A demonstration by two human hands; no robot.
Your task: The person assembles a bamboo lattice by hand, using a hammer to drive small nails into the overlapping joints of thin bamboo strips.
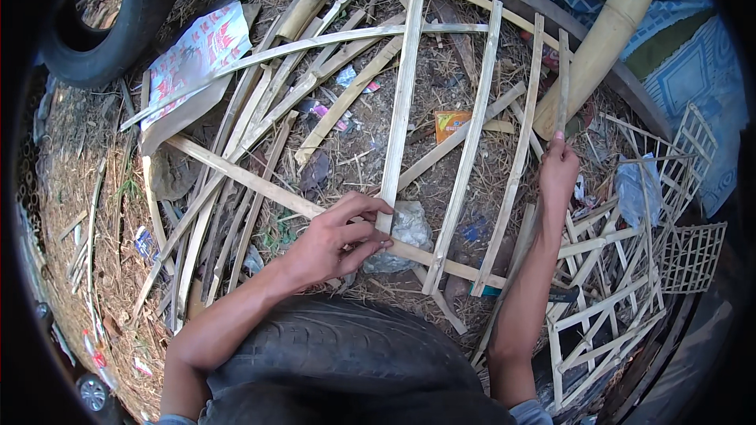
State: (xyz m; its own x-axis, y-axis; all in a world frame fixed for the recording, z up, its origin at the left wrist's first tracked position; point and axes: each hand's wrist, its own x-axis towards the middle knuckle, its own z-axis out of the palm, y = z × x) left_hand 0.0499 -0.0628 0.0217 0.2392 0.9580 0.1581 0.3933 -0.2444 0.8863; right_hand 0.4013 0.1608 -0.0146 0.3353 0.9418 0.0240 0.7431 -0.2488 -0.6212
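A long flat bamboo strip [244, 177] lies crosswise in front of me. Where an upright bamboo strip [405, 86] meets it, my left hand [342, 238] is closed, fingers and thumb pinching around the joint. Two more upright strips, a middle one [472, 126] and a right one [520, 157], lie across the crosspiece further right. Off to the right, my right hand [559, 167] pinches the lower end of a shorter bamboo strip [564, 79]. That strip rests near a thick bamboo pole [610, 39]. Some right-hand fingers are hidden from view.
Loose split bamboo [260, 102] is piled at the left beside a printed sheet [193, 55]. A black tyre [346, 346] lies close to me, another tyre [102, 63] stands far left. Bamboo lattice pieces [610, 299] and a blue cloth [693, 102] are at the right.
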